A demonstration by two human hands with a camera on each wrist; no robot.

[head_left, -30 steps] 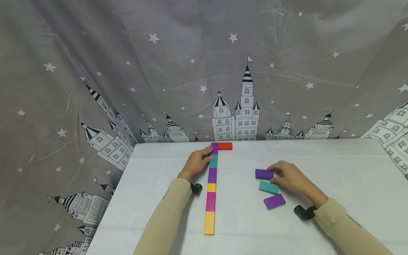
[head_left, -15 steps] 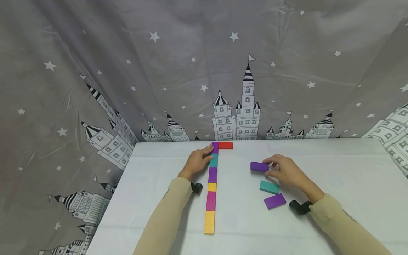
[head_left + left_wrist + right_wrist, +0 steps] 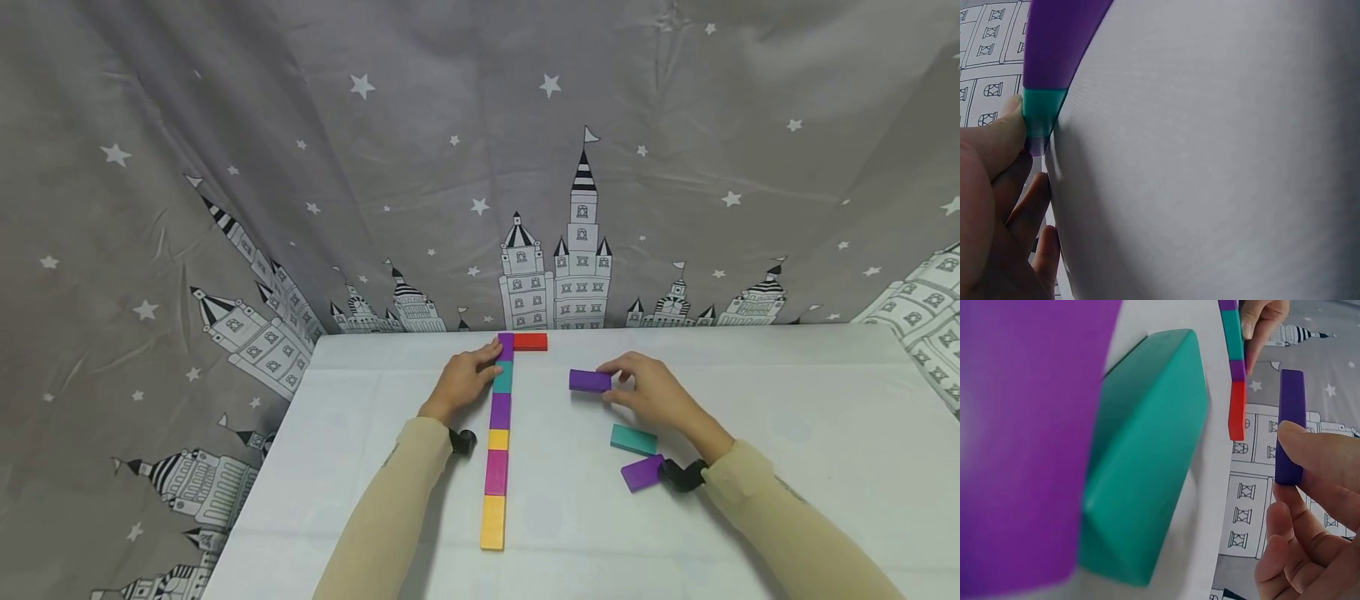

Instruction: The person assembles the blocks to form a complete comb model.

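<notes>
In the head view my right hand (image 3: 652, 398) pinches a dark purple block (image 3: 588, 381) by its right end, raised off the table. The right wrist view shows the thumb against one face of this block (image 3: 1292, 400). My left hand (image 3: 461, 383) lies along the left side of a row of blocks. Its fingertips touch the far purple block (image 3: 506, 346), and the thumb touches the teal block (image 3: 502, 377) just nearer. A red block (image 3: 530, 342) lies crosswise at the row's far end, touching the purple one.
Nearer in the row come a purple block (image 3: 500, 411), a small yellow block (image 3: 498, 439), a pink block (image 3: 496, 472) and a longer yellow block (image 3: 492, 522). Loose teal (image 3: 633, 439) and purple (image 3: 640, 474) blocks lie below my right hand. A grey castle-print curtain (image 3: 420, 167) hangs behind.
My right hand has lifted the dark purple block from beside the loose teal one and carried it left and away from me. The left hand and the row have stayed put.
</notes>
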